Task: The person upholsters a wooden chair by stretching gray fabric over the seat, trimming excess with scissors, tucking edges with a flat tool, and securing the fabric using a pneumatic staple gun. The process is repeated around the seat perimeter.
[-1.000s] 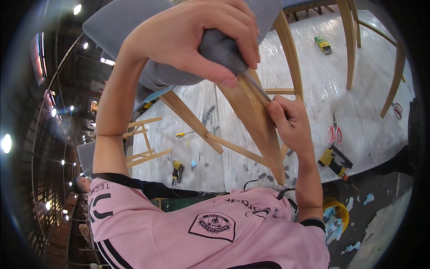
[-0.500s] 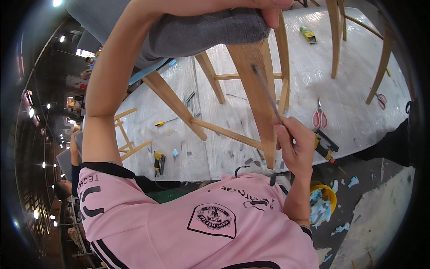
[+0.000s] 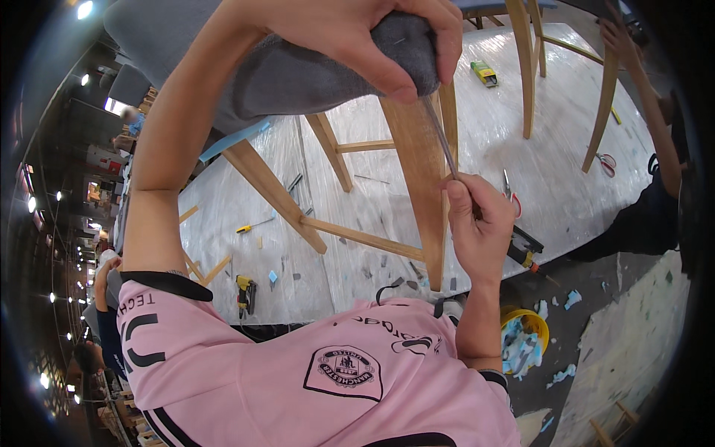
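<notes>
At the upper end of a broad, tapering, light-brown wooden chair leg (image 3: 421,179), a dark-grey fabric-covered chair part (image 3: 298,82) meets the wood, and both hands are busy there. The left hand (image 3: 339,26) is curled over the rounded grey end just above the leg, thumb on the near side and fingers on the far side, gripping the cloth. The right hand (image 3: 480,216), beside the leg on its right, is closed around the lower part of a thin, straight, grey metal rod (image 3: 441,136). Its upper end reaches the line where fabric and leg meet — whether it goes under the cloth I cannot tell.

Beneath the leg spreads a table (image 3: 551,194) wrapped in clear, shiny plastic. To the leg's left lie a yellow-handled screwdriver (image 3: 244,229) and, lower down, a yellow-and-black staple gun (image 3: 244,294). To its right, close by the right hand, are red-handled metal scissors (image 3: 515,204) and a second black-and-yellow staple gun (image 3: 526,249). Up and right of the leg sits a small green-and-yellow box (image 3: 484,73). Well to the leg's right, another person's bare arm (image 3: 652,104) reaches up — and below the leg, off to the right, stands a round yellow bucket (image 3: 542,331) of pale-blue scraps (image 3: 519,350).
</notes>
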Available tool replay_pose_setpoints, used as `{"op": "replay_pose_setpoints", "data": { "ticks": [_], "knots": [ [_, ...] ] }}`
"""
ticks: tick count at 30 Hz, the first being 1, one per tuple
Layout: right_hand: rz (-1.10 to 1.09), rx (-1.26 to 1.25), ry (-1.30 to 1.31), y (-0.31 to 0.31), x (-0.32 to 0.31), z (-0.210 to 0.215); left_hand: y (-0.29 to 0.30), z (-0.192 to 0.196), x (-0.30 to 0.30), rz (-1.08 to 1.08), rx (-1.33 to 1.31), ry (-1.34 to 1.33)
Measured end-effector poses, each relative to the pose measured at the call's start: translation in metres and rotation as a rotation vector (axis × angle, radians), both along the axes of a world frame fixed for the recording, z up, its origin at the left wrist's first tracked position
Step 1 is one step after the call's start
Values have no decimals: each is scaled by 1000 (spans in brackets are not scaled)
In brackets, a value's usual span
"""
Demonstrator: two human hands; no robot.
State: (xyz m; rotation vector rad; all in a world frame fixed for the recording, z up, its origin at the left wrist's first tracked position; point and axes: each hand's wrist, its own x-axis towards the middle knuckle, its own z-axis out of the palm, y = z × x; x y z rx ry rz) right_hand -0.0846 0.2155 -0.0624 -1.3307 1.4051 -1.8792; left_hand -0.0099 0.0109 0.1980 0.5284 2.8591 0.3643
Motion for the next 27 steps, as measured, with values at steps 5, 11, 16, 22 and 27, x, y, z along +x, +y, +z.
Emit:
{"op": "replay_pose_setpoints", "data": {
  "ticks": [5, 11, 16, 22, 27],
  "knots": [
    [35, 38, -59, -5, -2, 1, 17, 6, 2, 185, 1, 19],
    [150, 163, 27, 34, -24, -30, 26, -17, 16, 497, 85, -14],
    [-62, -648, -635, 86, -105, -34, 40, -23, 12, 648, -11, 158],
    [-433, -569, -25, 59, -77, 18, -18, -5, 54, 679, 5, 332],
    [-453, -895, -137, 23, -48, 74, 1, 7, 70, 788, 18, 236]
  ]
}}
